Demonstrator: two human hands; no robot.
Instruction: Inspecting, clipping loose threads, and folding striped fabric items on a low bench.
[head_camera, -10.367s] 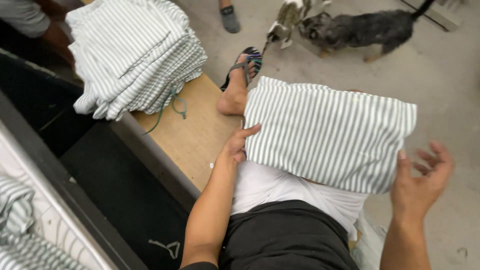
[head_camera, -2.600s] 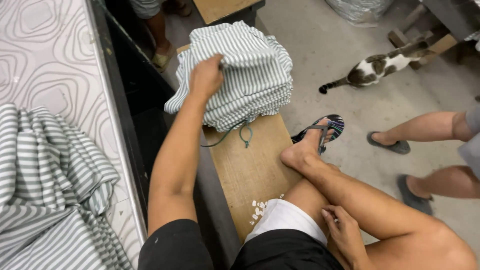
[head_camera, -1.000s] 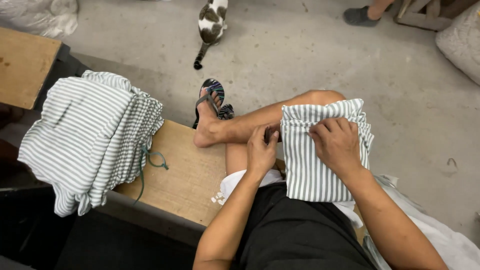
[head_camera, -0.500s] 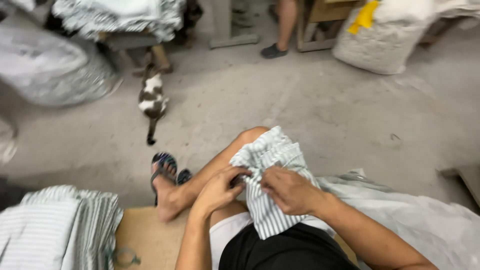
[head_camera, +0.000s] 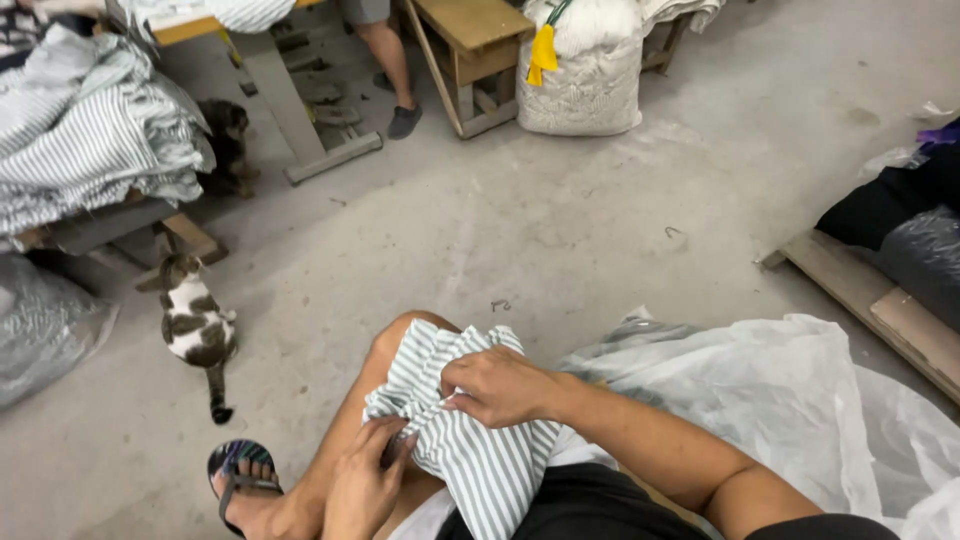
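A green-and-white striped cloth (head_camera: 470, 450) lies bunched over my raised knee and lap. My right hand (head_camera: 500, 385) pinches its upper edge with closed fingers. Lower down, my left hand (head_camera: 365, 485) grips a fold on the cloth's left side. My bare leg runs down to a foot in a patterned flip-flop (head_camera: 235, 465) at the bottom left.
A white-and-brown cat (head_camera: 195, 325) sits on the concrete floor to the left. Striped fabric is piled on a low bench (head_camera: 90, 130) at upper left, with a dark dog (head_camera: 230, 145) beside it. A white plastic sheet (head_camera: 790, 390) spreads right. Another person's legs (head_camera: 385, 70) stand by a wooden stool and filled sack (head_camera: 585, 80).
The view has swung up and away from the wooden bench and folded stack. Both hands stay on the striped cloth, gathering it tighter on my knee. The cat has walked further left.
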